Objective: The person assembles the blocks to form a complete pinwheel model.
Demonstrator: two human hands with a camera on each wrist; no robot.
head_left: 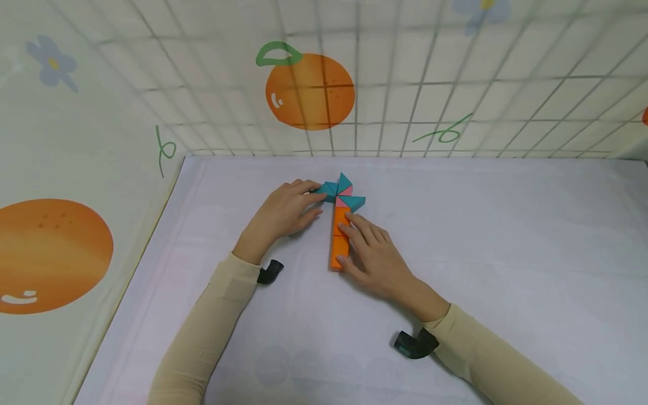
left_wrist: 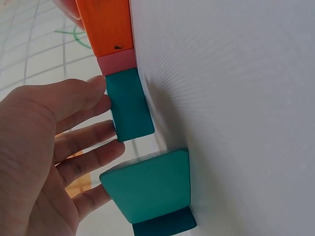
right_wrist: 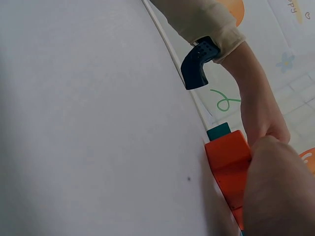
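On the white tabletop lies a flat pinwheel shape of small blocks. Its stem is made of orange blocks (head_left: 340,247) in a line; at the top sit pink blocks (head_left: 341,202) among teal triangular blocks (head_left: 355,202). My left hand (head_left: 283,209) is at the left side of the top, with fingertips at the teal blocks (left_wrist: 130,105), its fingers spread and only slightly bent. Along the stem's right side my right hand (head_left: 381,261) rests its fingertips on the orange blocks. The right wrist view shows the orange stem (right_wrist: 227,157) partly hidden behind my right hand.
The white table (head_left: 496,242) ends at the back against a wall (head_left: 395,95) printed with oranges and grid lines. Another printed wall (head_left: 76,140) borders the left edge. A black wrist device (head_left: 270,272) sticks out at my left cuff and another (head_left: 416,344) at my right.
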